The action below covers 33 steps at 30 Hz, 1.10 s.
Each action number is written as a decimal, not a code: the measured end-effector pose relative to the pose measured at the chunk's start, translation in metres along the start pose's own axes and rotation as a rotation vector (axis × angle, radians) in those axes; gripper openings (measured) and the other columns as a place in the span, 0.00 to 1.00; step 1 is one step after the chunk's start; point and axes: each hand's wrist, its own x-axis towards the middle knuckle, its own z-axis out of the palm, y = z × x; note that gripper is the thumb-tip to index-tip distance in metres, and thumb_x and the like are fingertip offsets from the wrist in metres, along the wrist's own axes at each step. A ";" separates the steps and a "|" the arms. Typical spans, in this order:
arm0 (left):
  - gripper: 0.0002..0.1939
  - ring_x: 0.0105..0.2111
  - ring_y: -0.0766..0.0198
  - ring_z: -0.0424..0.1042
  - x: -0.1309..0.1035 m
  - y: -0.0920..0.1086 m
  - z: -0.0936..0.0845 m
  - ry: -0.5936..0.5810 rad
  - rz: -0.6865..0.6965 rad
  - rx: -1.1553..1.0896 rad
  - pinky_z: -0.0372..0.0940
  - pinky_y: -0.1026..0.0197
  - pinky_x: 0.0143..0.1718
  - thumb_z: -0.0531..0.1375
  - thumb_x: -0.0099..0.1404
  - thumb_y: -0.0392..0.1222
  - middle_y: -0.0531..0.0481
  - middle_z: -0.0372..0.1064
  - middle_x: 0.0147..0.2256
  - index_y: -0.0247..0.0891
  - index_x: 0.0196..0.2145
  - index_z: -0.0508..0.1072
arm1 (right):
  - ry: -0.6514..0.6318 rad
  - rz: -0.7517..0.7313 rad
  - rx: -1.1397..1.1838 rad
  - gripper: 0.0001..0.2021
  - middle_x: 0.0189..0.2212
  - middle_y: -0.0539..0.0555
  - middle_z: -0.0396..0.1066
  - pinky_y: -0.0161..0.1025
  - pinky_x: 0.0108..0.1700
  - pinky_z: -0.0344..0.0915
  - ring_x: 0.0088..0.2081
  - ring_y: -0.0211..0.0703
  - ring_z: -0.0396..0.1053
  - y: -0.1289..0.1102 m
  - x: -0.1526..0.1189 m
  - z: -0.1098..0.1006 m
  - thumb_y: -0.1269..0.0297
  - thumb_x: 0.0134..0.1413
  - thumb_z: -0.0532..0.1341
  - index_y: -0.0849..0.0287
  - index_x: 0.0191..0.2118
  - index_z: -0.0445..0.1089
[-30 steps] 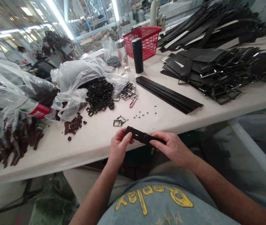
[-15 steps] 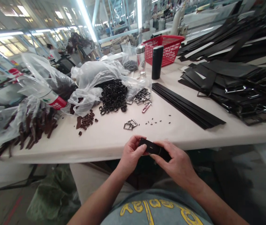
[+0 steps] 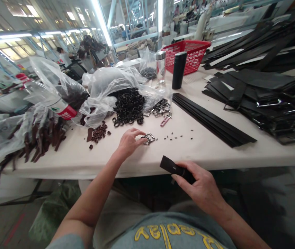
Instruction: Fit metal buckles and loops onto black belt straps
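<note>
My right hand (image 3: 198, 178) is wrapped round a folded black belt strap (image 3: 169, 165). The strap's end sticks out to the left and has a small slot in it. My left hand (image 3: 130, 141) reaches over the table, its thumb and fingers closing on the left edge of a metal belt buckle (image 3: 149, 138) in a small group of square frames. The fingers partly cover that group. Just right of it lie several tiny metal pins (image 3: 171, 139).
Behind are a pile of black loops (image 3: 129, 105), more metal buckles (image 3: 160, 107) and a pink-handled tool (image 3: 165, 121). Brown loops (image 3: 99, 133) lie left. Black strips (image 3: 212, 119), a black flask (image 3: 179, 70), a glass bottle (image 3: 160, 67) and a red basket (image 3: 199, 52) stand or lie right.
My left hand has let go of the strap and moved forward and left to the buckles. My right hand keeps hold of the strap alone, slightly further right.
</note>
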 end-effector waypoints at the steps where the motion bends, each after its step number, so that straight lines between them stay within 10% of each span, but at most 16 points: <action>1: 0.09 0.39 0.56 0.74 0.004 -0.002 0.003 -0.022 0.015 0.026 0.67 0.55 0.46 0.67 0.59 0.44 0.46 0.75 0.40 0.42 0.38 0.82 | -0.002 0.009 0.009 0.10 0.40 0.52 0.77 0.42 0.44 0.70 0.41 0.47 0.75 0.000 0.000 0.001 0.61 0.58 0.63 0.54 0.45 0.71; 7: 0.05 0.36 0.59 0.74 0.007 -0.009 0.024 0.029 0.069 0.004 0.67 0.58 0.41 0.66 0.60 0.40 0.48 0.76 0.34 0.43 0.34 0.83 | 0.026 0.038 0.012 0.11 0.39 0.53 0.77 0.41 0.43 0.70 0.40 0.47 0.76 0.004 -0.001 0.003 0.59 0.56 0.63 0.55 0.44 0.72; 18: 0.12 0.31 0.62 0.73 0.007 -0.013 0.018 0.254 -0.097 -0.380 0.65 0.62 0.36 0.64 0.61 0.50 0.50 0.77 0.30 0.38 0.32 0.81 | 0.054 0.112 -0.034 0.12 0.39 0.54 0.78 0.44 0.44 0.70 0.40 0.50 0.76 0.005 0.013 0.004 0.58 0.55 0.62 0.56 0.43 0.73; 27: 0.10 0.27 0.65 0.69 0.007 -0.017 0.011 0.259 -0.080 -0.225 0.62 0.63 0.33 0.63 0.61 0.48 0.53 0.72 0.26 0.39 0.29 0.79 | 0.027 0.137 -0.060 0.13 0.40 0.53 0.78 0.45 0.44 0.70 0.41 0.50 0.77 0.011 0.012 0.004 0.57 0.56 0.61 0.56 0.44 0.72; 33: 0.16 0.31 0.64 0.73 -0.001 -0.020 0.011 0.267 -0.119 -0.207 0.67 0.63 0.31 0.68 0.56 0.49 0.48 0.75 0.39 0.40 0.41 0.77 | 0.015 0.134 -0.059 0.13 0.40 0.53 0.78 0.45 0.44 0.69 0.41 0.50 0.76 0.013 0.010 0.006 0.57 0.56 0.62 0.55 0.44 0.72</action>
